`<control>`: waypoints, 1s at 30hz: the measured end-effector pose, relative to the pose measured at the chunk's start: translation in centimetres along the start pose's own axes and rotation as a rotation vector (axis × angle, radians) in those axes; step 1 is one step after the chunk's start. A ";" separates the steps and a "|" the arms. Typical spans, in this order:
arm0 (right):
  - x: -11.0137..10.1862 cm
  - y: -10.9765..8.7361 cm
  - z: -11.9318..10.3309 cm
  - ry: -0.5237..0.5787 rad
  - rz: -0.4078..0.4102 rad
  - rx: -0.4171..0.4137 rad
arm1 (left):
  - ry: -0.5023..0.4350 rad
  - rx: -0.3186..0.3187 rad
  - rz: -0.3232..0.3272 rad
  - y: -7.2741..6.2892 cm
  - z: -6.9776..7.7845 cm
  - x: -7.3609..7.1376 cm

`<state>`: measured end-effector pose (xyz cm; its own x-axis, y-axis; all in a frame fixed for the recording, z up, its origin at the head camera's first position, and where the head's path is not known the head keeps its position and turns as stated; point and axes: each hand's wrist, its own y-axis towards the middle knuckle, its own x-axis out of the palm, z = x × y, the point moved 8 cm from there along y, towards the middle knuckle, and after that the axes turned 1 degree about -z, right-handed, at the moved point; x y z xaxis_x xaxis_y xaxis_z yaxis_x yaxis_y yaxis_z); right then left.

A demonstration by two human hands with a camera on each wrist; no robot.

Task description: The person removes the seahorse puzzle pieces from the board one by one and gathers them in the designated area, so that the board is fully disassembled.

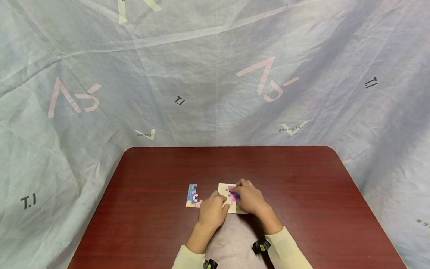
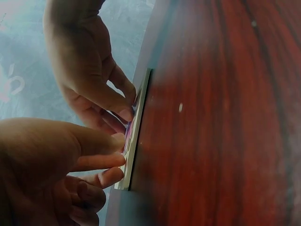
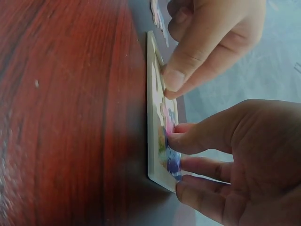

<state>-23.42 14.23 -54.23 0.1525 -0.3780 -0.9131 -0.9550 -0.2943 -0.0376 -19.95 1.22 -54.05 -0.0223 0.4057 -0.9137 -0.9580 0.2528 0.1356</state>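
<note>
A pale jigsaw tray [image 1: 222, 186] lies flat on the table, with colourful pink and blue puzzle pieces [image 3: 170, 115] in its right part. My left hand [image 1: 212, 210] touches the tray's left part, thumb and forefinger tips close together; whether a piece sits between them is hidden. The right hand [image 1: 250, 197] rests its fingertips on the pieces, thumb and fingers spread apart. In the left wrist view both hands meet the tray [image 2: 137, 136] from above. Left of the tray lies a joined L-shaped group of puzzle pieces [image 1: 191, 196], partly beside the left hand.
The dark red wooden table [image 1: 151, 175] has rounded far corners. Grey printed cloth [image 1: 201, 74] hangs behind it and along both sides. Small black wrist devices [image 1: 261, 246] sit by the pale sleeves [image 1: 285, 248].
</note>
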 end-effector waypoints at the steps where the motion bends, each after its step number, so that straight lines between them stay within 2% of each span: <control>1: 0.0 0.0 0.0 -0.002 -0.001 -0.001 | 0.001 0.001 0.002 0.0 0.1 0.0; 13: -0.1 0.1 0.1 -0.004 0.002 -0.004 | 0.034 0.001 0.033 0.3 0.7 0.5; 26: 0.2 0.0 0.1 0.002 -0.022 -0.006 | 0.032 -0.046 0.002 0.2 0.9 0.9; 30: 0.1 0.1 0.0 -0.007 -0.025 -0.011 | 0.032 -0.048 0.020 0.3 0.9 0.9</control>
<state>-23.47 14.18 -54.38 0.1750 -0.3645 -0.9146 -0.9479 -0.3134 -0.0565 -19.97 2.44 -54.49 -0.0503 0.3816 -0.9230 -0.9697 0.2024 0.1365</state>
